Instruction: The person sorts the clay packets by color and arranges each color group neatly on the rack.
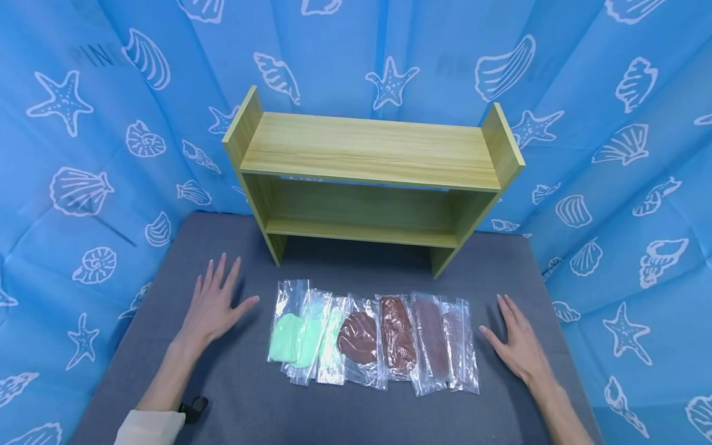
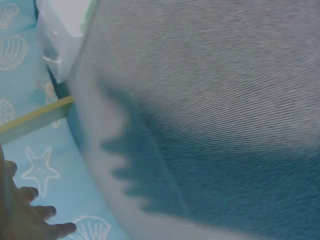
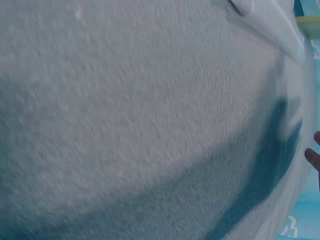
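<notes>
Clock positions as in head view, bag row at the dial's centre.

Left hand (image 1: 214, 309), between 9 and 10: wide open, fingers straight and fanned, thumb spread toward the bags; holding nothing. Right hand (image 1: 520, 352), at 3: open too, fingers extended and close together, thumb apart; holding nothing, near the row's end. Both appear raised over the cloth, shadows below; neither touches a bag. Wrist views catch little more than fingers.

Clear plastic bags (image 1: 358, 337) of clay-like material, side by side at centre: seven by contents. Three mint green on the 9 side; then one dark-brown disc, one reddish-brown slab, two purplish-brown pieces on the 3 side. Edges overlap, and glare plus the overlaps obscure some borders.

One two-tier bookshelf (image 1: 369, 148), pale wood-grain, at 12, behind the row: two shelf boards, two side panels.

Grey tablecloth (image 1: 356, 417) under everything. Blue curtain (image 1: 347, 37) with white shells and starfish around the far side and flanks. White sleeve (image 1: 150, 426) and black wristband (image 1: 194, 410) near 8, on the left arm.
</notes>
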Demonstrator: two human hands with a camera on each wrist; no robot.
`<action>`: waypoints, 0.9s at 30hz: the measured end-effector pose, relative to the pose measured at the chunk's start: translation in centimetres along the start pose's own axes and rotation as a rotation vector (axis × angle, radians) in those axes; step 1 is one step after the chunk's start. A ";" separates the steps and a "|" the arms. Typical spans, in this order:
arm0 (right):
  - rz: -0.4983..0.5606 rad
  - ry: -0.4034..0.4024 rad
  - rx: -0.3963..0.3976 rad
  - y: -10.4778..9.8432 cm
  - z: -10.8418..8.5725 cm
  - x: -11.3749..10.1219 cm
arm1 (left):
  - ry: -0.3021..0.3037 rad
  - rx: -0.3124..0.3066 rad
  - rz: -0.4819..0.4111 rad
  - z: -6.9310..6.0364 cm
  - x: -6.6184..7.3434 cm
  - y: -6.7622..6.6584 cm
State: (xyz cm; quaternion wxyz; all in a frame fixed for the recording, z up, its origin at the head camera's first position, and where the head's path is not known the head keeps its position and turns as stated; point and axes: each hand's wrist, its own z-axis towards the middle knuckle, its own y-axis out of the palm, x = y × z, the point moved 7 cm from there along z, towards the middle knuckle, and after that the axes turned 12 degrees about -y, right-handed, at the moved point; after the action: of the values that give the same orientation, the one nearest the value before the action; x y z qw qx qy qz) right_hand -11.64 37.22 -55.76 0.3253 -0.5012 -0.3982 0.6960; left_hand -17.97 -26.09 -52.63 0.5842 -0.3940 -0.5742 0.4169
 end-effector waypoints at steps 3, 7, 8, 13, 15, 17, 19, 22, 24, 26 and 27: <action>0.039 -0.014 0.025 0.2 0.0 -0.6 | 0.011 0.006 -0.020 0.3 0.4 -0.8; 0.075 -0.009 0.046 0.3 -0.1 -1.1 | 0.019 0.023 -0.060 0.6 0.9 -1.9; 0.083 0.000 0.047 0.4 -0.1 -1.2 | 0.023 0.028 -0.077 0.7 1.0 -2.2; 0.117 0.020 0.045 0.6 -0.5 -2.2 | 0.062 0.067 -0.162 1.1 1.8 -3.8; 0.127 0.020 0.040 0.6 -0.5 -2.6 | 0.079 0.074 -0.205 1.2 2.1 -4.4; 0.136 0.026 0.031 0.7 -0.6 -3.0 | 0.091 0.073 -0.252 1.4 2.5 -5.0; 0.153 0.032 0.021 0.9 -0.6 -3.4 | 0.106 0.072 -0.301 1.5 2.9 -5.7; 0.183 0.046 0.014 1.1 -0.7 -3.7 | 0.135 0.084 -0.360 2.0 3.6 -6.9; 0.195 0.054 0.015 1.1 -0.8 -3.8 | 0.155 0.095 -0.396 2.4 4.2 -7.7; 0.207 0.064 0.012 1.2 -0.8 -3.9 | 0.172 0.108 -0.433 2.9 4.6 -8.6; 0.217 0.069 0.008 1.3 -0.8 -3.9 | 0.177 0.114 -0.452 3.2 4.9 -9.1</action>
State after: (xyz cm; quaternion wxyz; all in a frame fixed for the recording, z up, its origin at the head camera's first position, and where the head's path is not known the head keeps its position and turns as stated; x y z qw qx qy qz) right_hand -9.77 33.44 -55.33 0.2637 -0.5636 -0.3274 0.7111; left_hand -20.84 -24.65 -42.31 0.7318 -0.2570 -0.5700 0.2711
